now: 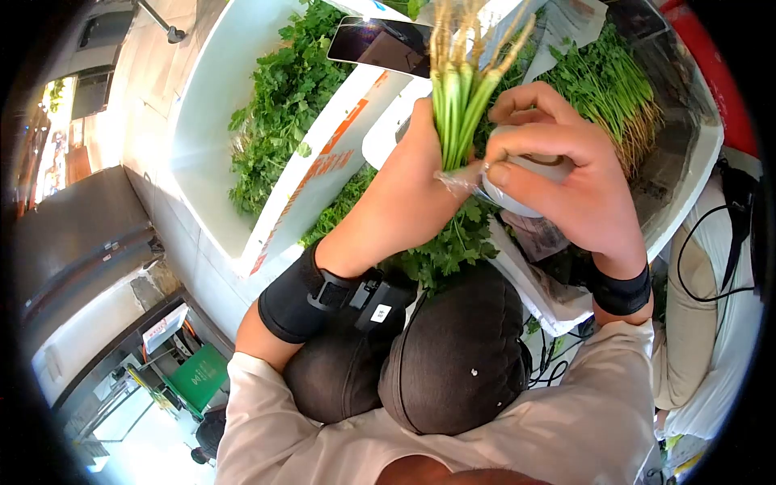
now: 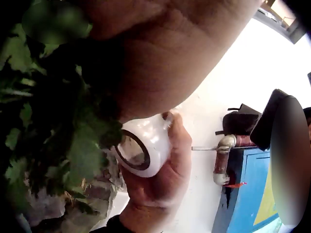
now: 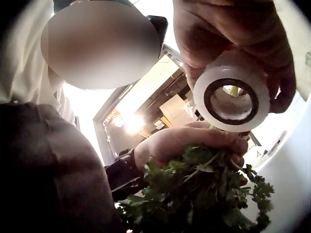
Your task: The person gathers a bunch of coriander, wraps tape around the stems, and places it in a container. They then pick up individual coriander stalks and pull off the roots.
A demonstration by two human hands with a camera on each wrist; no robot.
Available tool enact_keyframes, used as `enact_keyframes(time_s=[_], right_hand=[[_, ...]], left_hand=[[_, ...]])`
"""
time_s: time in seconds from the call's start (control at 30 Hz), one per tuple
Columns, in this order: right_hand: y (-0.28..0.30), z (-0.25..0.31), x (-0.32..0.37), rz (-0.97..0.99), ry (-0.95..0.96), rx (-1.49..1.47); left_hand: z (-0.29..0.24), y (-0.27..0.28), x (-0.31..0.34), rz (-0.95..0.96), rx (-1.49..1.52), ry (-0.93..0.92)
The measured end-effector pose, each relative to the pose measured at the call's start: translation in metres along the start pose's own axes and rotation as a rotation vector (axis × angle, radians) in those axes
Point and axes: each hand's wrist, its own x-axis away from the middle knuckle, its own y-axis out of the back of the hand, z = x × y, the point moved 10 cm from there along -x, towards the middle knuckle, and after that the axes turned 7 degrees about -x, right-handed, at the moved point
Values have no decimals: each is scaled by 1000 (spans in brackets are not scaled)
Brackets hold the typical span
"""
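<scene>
While the left hand (image 1: 404, 190) grips 1 bunch of leafy greens (image 1: 459, 105) round the stems, roots pointing away from the person and leaves near the knees (image 1: 457, 356), the right hand (image 1: 578, 162) curls round 1 white roll (image 1: 517, 198) of clear film. A short stretch of film (image 1: 458, 178) spans from roll to bunch. Beyond the left hand lies 1 phone (image 1: 381, 47); rooted greens (image 1: 606, 89) lie beyond the right.
</scene>
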Motion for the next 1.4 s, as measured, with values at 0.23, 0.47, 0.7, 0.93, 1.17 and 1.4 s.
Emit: enact_keyframes(time_s=[0.23, 0.47, 0.7, 0.93, 1.17, 1.4], right_hand=[[-3, -16, -1, -146, -38, 185], [-1, -11, 2, -222, -21, 415], [7, -5, 4, -281, -15, 546], [12, -4, 6, -321, 31, 544], [23, -5, 6, -267, 1, 529], [33, -28, 4, -163, 45, 142]], left_hand=[[4, -10, 5, 92, -124, 159], [-13, -10, 4, 45, -191, 45], [-8, -13, 4, 98, -96, -1], [-12, -10, 2, 104, 153, 175], [-20, -6, 1, 62, 107, 76], [-21, -5, 3, 82, 123, 109]])
